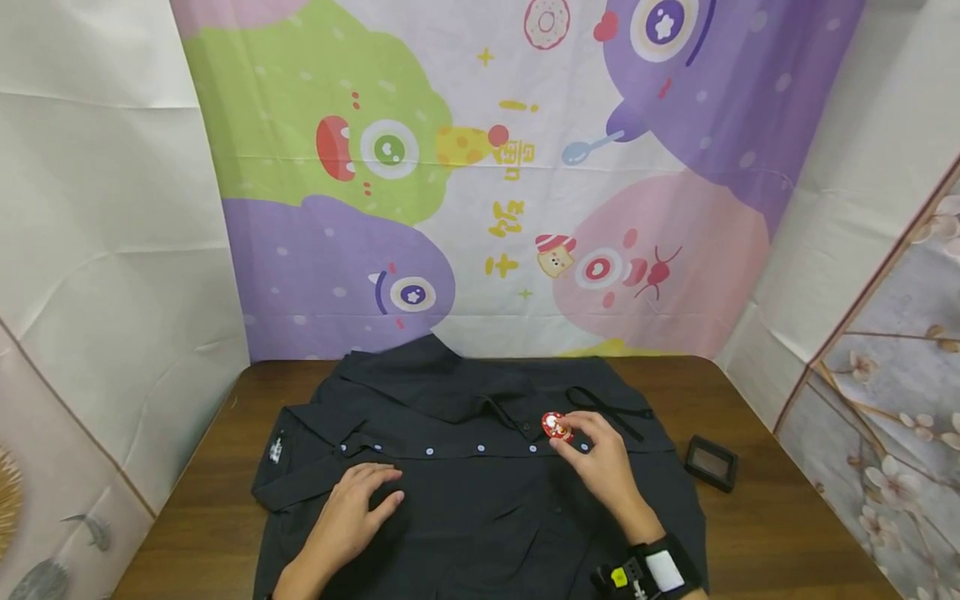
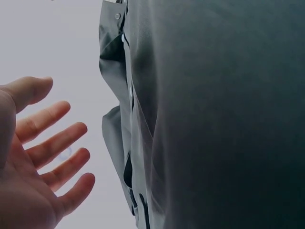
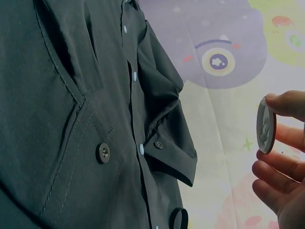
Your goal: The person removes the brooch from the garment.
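Note:
A dark button-up shirt (image 1: 450, 508) lies spread across the table, with a row of pale buttons along its placket. Between thumb and fingers, my right hand (image 1: 603, 467) pinches a round badge (image 1: 557, 426) with a red printed face, above the shirt's right part. The right wrist view shows the metal back of the badge (image 3: 265, 129) and a dark button (image 3: 103, 153) on the cloth. Over the shirt's left part is my left hand (image 1: 351, 517), its fingers loosely spread and holding nothing. The left wrist view shows that same hand (image 2: 43, 157) apart from the cloth.
A small black box (image 1: 711, 463) with a window-like top sits on the brown table (image 1: 780, 533), right of the shirt. A black cord (image 1: 611, 408) lies on the shirt's far right. Behind the table hangs a cartoon-printed cloth (image 1: 480, 308).

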Available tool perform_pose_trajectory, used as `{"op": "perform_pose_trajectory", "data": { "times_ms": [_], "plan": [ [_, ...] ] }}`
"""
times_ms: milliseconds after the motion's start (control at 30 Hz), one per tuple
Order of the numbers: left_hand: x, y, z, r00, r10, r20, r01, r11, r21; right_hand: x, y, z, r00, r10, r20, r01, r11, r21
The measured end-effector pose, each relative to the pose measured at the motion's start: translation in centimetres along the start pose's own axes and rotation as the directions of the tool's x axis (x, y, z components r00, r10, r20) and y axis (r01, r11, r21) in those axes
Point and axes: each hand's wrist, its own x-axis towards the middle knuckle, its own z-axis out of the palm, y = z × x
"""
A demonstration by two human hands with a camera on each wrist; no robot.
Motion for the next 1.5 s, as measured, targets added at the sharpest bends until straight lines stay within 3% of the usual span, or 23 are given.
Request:
{"op": "perform_pose_trajectory", "data": {
  "times_ms": [200,500,900,1500],
  "plan": [
    [0.0,0.0,0.0,1.000,-0.003,-0.006,0.003,1.000,0.000,0.0,0.3,-0.2,1.000,0.021,0.003,-0.021,1.000,-0.003],
    [-0.2,-0.2,0.1,0.999,-0.034,0.035,0.034,0.999,-0.005,-0.2,0.6,-0.7,1.000,0.026,0.008,-0.026,1.000,-0.016],
    [-0.3,-0.3,0.3,1.000,-0.016,0.008,0.016,1.000,-0.006,-0.4,1.3,-1.7,1.000,0.014,0.000,-0.014,0.999,-0.042],
    [-0.2,-0.3,0.0,0.999,-0.011,0.041,0.011,1.000,-0.005,-0.2,2.2,-2.5,0.999,0.034,-0.015,-0.034,0.998,-0.044]
  ]
}}
